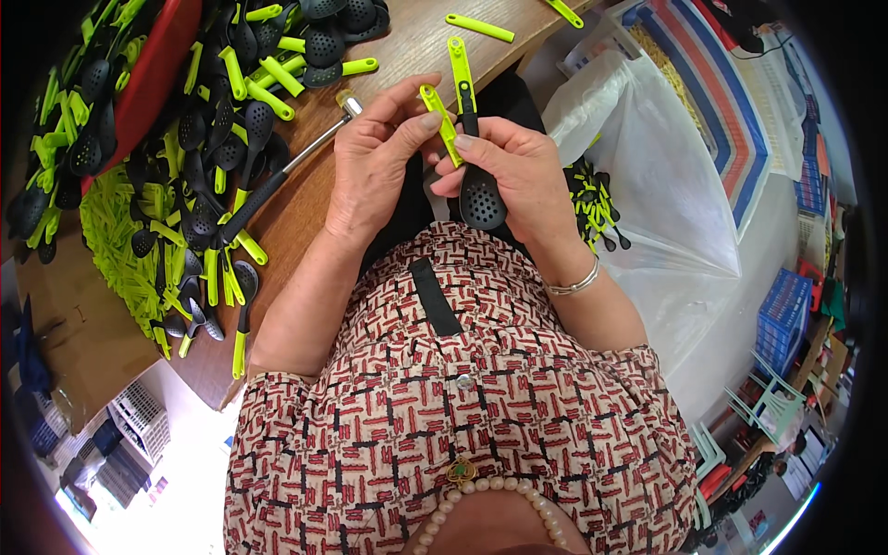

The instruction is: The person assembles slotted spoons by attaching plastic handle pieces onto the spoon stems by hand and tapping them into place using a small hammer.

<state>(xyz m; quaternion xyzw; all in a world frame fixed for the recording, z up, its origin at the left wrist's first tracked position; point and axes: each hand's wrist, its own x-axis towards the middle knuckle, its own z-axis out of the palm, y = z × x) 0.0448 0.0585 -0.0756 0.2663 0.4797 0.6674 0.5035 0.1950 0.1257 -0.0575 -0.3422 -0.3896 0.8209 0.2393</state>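
Note:
My left hand [370, 157] pinches a lime-green handle piece [441, 129] between thumb and fingers, holding it slantwise over my lap. Close beside it, my right hand [529, 180] grips a black perforated spoon [483, 200], its bowl hanging down. The spoon's shaft points up and lies in another green handle piece [459, 61], with a hole at its tip. Both hands are almost touching, near the table edge. A hammer [287, 170] with a black grip and metal shaft lies on the wooden table [296, 217] left of my left hand.
Green handle pieces [116, 245] and black-and-green utensils [245, 120] pile up on the left, around a red basin [153, 79]. Two loose pieces [479, 28] lie at the table's far side. At the right, a clear plastic bag [661, 185] stands open near several spoons [597, 199].

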